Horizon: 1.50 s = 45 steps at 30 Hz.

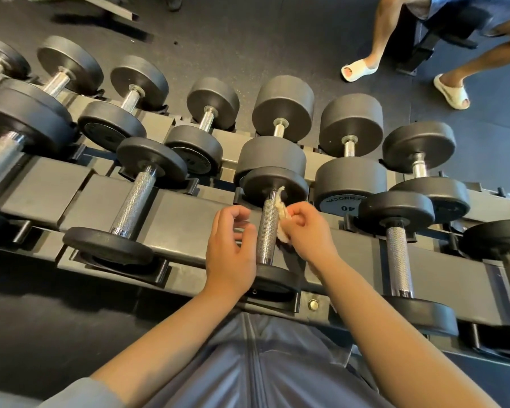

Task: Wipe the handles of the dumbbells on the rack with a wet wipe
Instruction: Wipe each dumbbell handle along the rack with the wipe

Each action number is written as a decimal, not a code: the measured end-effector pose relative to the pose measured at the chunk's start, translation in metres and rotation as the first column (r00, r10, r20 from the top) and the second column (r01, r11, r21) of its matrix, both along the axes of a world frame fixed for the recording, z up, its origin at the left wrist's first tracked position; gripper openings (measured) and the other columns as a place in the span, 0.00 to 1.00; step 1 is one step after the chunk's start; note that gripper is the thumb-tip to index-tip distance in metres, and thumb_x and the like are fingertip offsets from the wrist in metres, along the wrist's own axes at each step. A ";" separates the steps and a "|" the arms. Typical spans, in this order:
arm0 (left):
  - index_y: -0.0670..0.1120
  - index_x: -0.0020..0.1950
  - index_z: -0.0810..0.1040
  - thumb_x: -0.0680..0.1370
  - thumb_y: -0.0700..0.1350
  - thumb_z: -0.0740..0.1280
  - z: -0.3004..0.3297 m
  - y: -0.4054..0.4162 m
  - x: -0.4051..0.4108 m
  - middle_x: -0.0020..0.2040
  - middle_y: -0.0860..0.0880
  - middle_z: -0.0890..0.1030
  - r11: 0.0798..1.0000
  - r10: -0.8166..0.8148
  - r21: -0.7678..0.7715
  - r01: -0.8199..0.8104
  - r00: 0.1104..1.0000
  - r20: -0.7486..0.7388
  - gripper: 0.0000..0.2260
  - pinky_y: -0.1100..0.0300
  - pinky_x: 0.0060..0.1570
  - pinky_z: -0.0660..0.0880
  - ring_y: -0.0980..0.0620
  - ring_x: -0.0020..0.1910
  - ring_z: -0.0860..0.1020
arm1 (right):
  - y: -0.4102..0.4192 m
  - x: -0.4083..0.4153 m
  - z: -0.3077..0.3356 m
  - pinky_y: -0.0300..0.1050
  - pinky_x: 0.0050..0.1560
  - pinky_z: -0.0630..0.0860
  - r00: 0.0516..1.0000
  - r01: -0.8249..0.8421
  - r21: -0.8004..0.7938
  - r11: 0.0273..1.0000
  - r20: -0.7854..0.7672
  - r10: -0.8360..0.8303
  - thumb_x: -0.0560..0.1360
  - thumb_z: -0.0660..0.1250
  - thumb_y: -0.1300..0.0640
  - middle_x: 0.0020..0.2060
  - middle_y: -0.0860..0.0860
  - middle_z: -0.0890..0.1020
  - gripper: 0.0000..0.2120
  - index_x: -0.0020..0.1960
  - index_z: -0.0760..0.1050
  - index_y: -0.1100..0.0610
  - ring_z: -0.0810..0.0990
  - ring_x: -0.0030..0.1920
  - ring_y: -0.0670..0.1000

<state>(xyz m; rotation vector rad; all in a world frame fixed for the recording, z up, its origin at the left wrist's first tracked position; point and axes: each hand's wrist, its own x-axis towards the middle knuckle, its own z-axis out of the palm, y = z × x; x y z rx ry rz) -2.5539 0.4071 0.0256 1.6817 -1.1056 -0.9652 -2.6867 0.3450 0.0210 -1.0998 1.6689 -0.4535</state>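
Observation:
A black dumbbell with a knurled chrome handle lies on the top tier of the rack, straight in front of me. My right hand grips a crumpled white wet wipe and holds it against the right side of that handle, near its far end. Just left of the handle, my left hand hovers with its fingers loosely curled, holding nothing. Neighbouring dumbbells rest to the left and right on the same tier.
A lower tier behind carries several larger dumbbells, one marked 40. Beyond the rack, a person's legs in white slides stand on the dark floor at the upper right. A bolt sits on the rack's near edge.

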 end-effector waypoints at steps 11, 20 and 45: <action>0.48 0.54 0.73 0.77 0.43 0.60 -0.002 0.000 0.004 0.51 0.49 0.75 0.999 -0.038 -0.031 0.039 0.999 0.032 0.07 0.72 0.47 0.72 0.61 0.50 0.74 | 0.016 -0.001 0.006 0.42 0.46 0.79 0.982 0.090 -0.004 0.996 0.169 -0.088 0.75 0.68 0.56 0.42 0.52 0.82 0.05 0.45 0.78 0.58 0.81 0.43 0.48; 0.47 0.53 0.73 0.77 0.41 0.60 -0.001 0.000 0.002 0.50 0.50 0.75 0.998 -0.010 -0.061 0.010 1.000 0.011 0.06 0.70 0.46 0.73 0.62 0.48 0.74 | 0.019 -0.018 0.030 0.29 0.45 0.70 0.784 -0.621 -0.033 0.783 -0.039 0.620 0.73 0.70 0.57 0.39 0.40 0.78 0.03 0.43 0.79 0.49 0.75 0.41 0.37; 0.49 0.50 0.74 0.76 0.45 0.59 -0.001 0.003 0.000 0.48 0.53 0.74 0.994 0.105 -0.008 -0.105 0.990 0.099 0.06 0.54 0.49 0.78 0.57 0.47 0.75 | -0.037 0.017 0.029 0.43 0.41 0.73 0.151 -0.988 -0.088 0.130 -0.761 0.631 0.77 0.65 0.58 0.54 0.52 0.72 0.11 0.59 0.73 0.56 0.78 0.47 0.52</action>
